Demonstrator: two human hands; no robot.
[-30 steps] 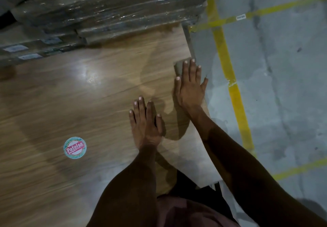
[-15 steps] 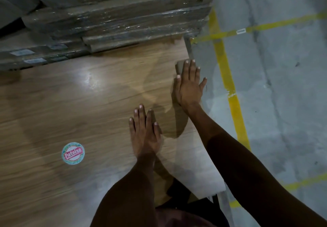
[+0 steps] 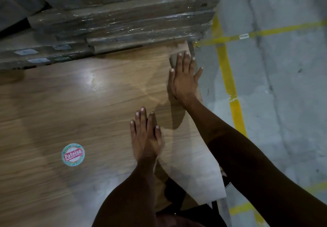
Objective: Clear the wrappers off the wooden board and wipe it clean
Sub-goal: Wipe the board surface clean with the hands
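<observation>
Here the right hand (image 3: 184,81) lies flat, palm down, fingers straight and together with the thumb spread, at the far right edge of the wooden board (image 3: 74,102); its fingertips (image 3: 180,55) rest on a small grey patch, too blurred to identify. The left hand (image 3: 146,136) is likewise flat and open on the board, nearer the person, gripping nothing. A pale translucent film (image 3: 198,171) covers the board's near right corner under both forearms. Left of the hands sits a round sticker (image 3: 73,154) reading "Patelsa" in white on red. Shrink-wrapped flat packs (image 3: 123,17), glossy and creased, are stacked along the far side. To the right, grey concrete floor (image 3: 283,102) carries yellow tape lines (image 3: 230,78).
</observation>
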